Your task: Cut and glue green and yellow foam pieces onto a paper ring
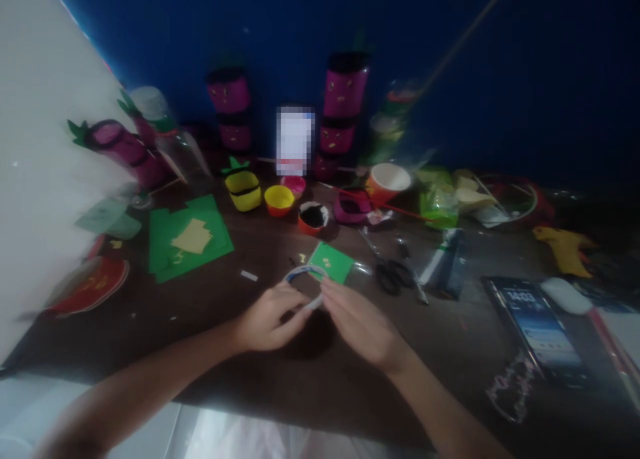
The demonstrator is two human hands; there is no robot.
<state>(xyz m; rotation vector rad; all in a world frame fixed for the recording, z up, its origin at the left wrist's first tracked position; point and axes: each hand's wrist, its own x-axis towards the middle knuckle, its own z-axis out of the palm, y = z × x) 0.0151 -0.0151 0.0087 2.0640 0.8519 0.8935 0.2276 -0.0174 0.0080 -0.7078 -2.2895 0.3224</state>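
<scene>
Hands (270, 320) (361, 324) around white ring (305, 275)

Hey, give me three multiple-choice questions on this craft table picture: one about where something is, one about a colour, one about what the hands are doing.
1. Where do the scissors lie?
A. right of the hands
B. left of the hands
C. on the phone

2. What colour is the small square card just beyond the hands?
A. red
B. green
C. white

3. What are the left hand and right hand doing?
A. resting flat, apart
B. holding the scissors
C. both pinching a thin curved strip

Answers:
1 A, the scissors sit between the hands and the phone.
2 B, the card is plainly green.
3 C, fingertips of both hands meet on the looped strip.
</scene>
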